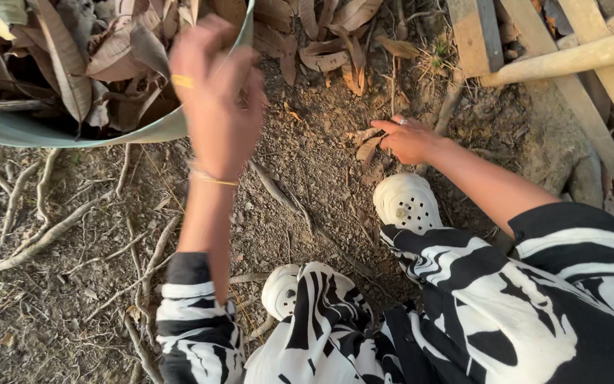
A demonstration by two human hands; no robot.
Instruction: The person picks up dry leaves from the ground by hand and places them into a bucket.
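Bare, gritty ground [307,178] crossed by thin roots fills most of the head view, with weathered wooden planks [591,78] and a pale round pole [570,60] lying across its upper right. At upper left a wide green basin [72,135] stands on the ground, piled with dry brown leaves [79,57]. The person crouches in black-and-white patterned clothing, wearing white perforated clogs [406,203]. The left hand [214,92], blurred and with a thin bangle at the wrist, is raised over the basin's near rim; whether its grip is spread or pinching I cannot tell. The right hand [410,139] is low at the ground, fingers pressed onto a few fallen leaves [365,146] just beyond the right clog, grip closing on them.
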